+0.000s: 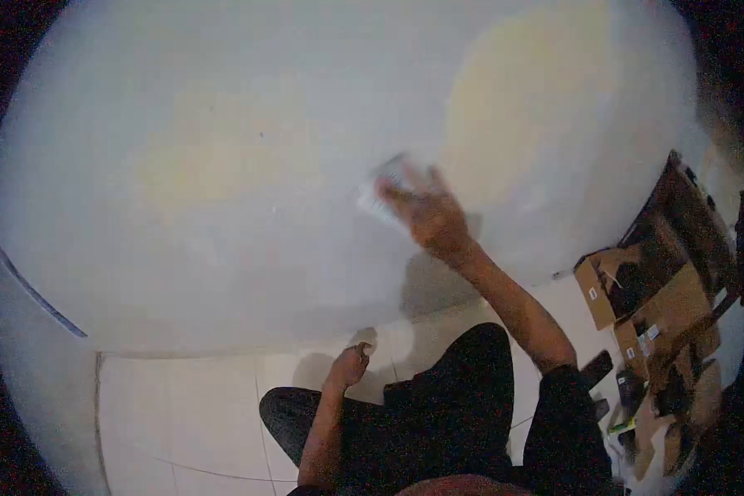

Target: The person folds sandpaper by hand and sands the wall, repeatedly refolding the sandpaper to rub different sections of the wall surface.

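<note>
The right hand (438, 223), blurred, has its grip clasped on a pale piece (374, 204) at the wall (306, 240). The left hand (352, 366) is low, near the knee (293, 413), fingers curled; whether its grip holds anything, I cannot tell. Boxes (597, 296) stand at right.

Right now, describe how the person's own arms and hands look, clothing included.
The right hand and left hand are gloveless; the right forearm and left forearm, bare. A black right sleeve stops above the forearm; of the left sleeve, only a dark edge shows. Blur hides finer detail.
</note>
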A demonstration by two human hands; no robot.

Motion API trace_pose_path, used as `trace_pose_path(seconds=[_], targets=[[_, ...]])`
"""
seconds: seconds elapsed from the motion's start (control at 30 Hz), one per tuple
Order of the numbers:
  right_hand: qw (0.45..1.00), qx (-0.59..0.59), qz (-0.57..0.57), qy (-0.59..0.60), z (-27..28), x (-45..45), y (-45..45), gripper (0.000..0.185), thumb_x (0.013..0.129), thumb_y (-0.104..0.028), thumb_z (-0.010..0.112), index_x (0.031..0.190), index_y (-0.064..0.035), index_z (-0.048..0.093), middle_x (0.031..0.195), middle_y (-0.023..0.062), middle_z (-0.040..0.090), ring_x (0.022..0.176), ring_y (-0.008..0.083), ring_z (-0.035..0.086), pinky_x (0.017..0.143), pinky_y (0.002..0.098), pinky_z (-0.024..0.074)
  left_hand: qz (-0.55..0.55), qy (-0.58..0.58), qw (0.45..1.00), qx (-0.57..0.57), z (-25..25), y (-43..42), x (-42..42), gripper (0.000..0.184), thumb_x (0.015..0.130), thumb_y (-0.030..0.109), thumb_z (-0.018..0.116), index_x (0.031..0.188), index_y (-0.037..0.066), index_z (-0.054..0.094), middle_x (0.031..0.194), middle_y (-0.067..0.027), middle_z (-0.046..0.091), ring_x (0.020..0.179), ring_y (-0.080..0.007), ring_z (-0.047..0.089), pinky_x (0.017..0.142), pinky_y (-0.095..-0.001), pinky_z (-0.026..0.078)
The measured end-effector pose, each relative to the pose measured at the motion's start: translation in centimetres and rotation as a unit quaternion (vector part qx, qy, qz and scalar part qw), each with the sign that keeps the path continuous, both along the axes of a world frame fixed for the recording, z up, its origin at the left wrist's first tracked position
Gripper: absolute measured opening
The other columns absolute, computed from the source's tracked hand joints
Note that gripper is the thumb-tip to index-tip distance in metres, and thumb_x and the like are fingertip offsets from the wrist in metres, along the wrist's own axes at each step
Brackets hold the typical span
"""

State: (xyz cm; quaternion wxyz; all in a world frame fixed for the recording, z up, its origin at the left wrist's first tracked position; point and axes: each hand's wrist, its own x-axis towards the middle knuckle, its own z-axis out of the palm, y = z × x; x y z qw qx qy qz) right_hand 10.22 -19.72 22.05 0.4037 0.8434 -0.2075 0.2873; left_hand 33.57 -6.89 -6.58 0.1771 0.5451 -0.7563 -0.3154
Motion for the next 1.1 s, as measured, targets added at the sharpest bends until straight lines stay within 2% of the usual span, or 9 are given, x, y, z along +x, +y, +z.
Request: trace_pose_path(seconds=[0.1,0.2,0.37,0.47,0.63,0.77,0.9,1.03,1.1], targets=[[0.938,0.006,-0.107,-0.330,2.3,-0.5,0.0,0.041,0.089,-0.015,0.049,0.130,-0.0155,0.055,0.142,0.0048,0.046,0.132,0.0274,0.039,0.112,0.0474,0.0257,0.008,0.002,1.000,0.006,-1.9,-0.4,-0.2,0.034,0.088,0.016,0.053,0.121,0.006,0.053,0.093,-0.0231,0.065,0.092,-0.0390,0.061,0.081,-0.0464,0.049],[0.998,0.010,0.020,0.062,0.2,-1.0,-0.2,0.039,0.091,-0.015,0.045,0.129,-0.0101,0.055,0.137,0.0078,0.050,0.131,0.0324,0.041,0.112,0.0526,0.0221,0.006,0.017,0.995,-0.095,-4.9,-0.8,0.1,0.035,0.088,0.016,0.053,0.120,0.004,0.054,0.088,-0.0236,0.065,0.088,-0.0404,0.062,0.078,-0.0471,0.049],[0.954,0.009,-0.081,-0.287,1.4,-2.7,0.5,0.038,0.092,-0.015,0.046,0.128,-0.0100,0.055,0.141,0.0051,0.046,0.131,0.0296,0.041,0.113,0.0494,0.0225,0.006,0.048,0.998,0.031,-4.5,-0.8,-0.2,0.033,0.088,0.017,0.054,0.118,0.003,0.055,0.091,-0.0236,0.066,0.090,-0.0403,0.062,0.078,-0.0469,0.049],[0.981,0.189,0.046,0.004,2.3,2.7,-0.4,0.039,0.091,-0.010,0.044,0.128,-0.0076,0.054,0.137,0.0077,0.051,0.131,0.0323,0.040,0.111,0.0538,0.0237,0.009,0.011,0.999,0.048,1.6,0.2,4.3,0.033,0.088,0.017,0.054,0.118,0.004,0.055,0.093,-0.0240,0.065,0.091,-0.0396,0.063,0.078,-0.0462,0.049],[0.964,-0.023,-0.080,-0.254,7.1,1.1,0.4,0.044,0.086,-0.013,0.054,0.130,-0.0143,0.053,0.130,0.0101,0.055,0.121,0.0332,0.050,0.099,0.0542,0.0414,0.006,0.002,0.997,0.074,1.7,-0.5,4.1,0.032,0.087,0.016,0.055,0.116,0.004,0.056,0.089,-0.0222,0.066,0.085,-0.0374,0.064,0.074,-0.0453,0.050],[0.995,0.028,0.086,0.045,3.7,3.0,-0.3,0.050,0.083,-0.009,0.056,0.132,-0.0131,0.051,0.128,0.0095,0.057,0.119,0.0335,0.052,0.105,0.0514,0.0363,-0.048,0.054,0.997,0.007,-2.5,-1.2,5.0,0.031,0.086,0.014,0.054,0.115,0.005,0.057,0.079,-0.0205,0.065,0.076,-0.0362,0.063,0.069,-0.0450,0.049],[0.965,-0.002,-0.082,-0.250,6.7,1.9,0.8,0.041,0.086,-0.012,0.053,0.126,-0.0128,0.055,0.128,0.0103,0.055,0.119,0.0314,0.052,0.102,0.0445,0.0419,-0.011,0.004,0.999,0.039,-0.7,-1.1,4.6,0.029,0.086,0.014,0.054,0.113,0.005,0.057,0.081,-0.0213,0.065,0.078,-0.0374,0.064,0.069,-0.0449,0.050],[0.997,0.035,0.063,0.029,2.7,4.6,-0.5,0.045,0.082,-0.013,0.054,0.127,-0.0114,0.054,0.127,0.0141,0.054,0.118,0.0372,0.050,0.103,0.0478,0.0402,-0.032,0.029,0.998,0.036,-1.6,-1.1,4.7,0.029,0.087,0.014,0.053,0.114,0.005,0.058,0.087,-0.0232,0.066,0.085,-0.0382,0.064,0.073,-0.0444,0.051],[0.995,0.040,0.021,-0.088,3.3,3.9,-0.4,0.048,0.081,-0.008,0.056,0.128,-0.0116,0.054,0.126,0.0103,0.056,0.120,0.0336,0.050,0.105,0.0494,0.0372,-0.028,0.027,0.997,0.062,0.0,-1.5,4.9,0.029,0.088,0.013,0.053,0.115,0.005,0.058,0.094,-0.0245,0.066,0.091,-0.0386,0.064,0.077,-0.0442,0.051]])
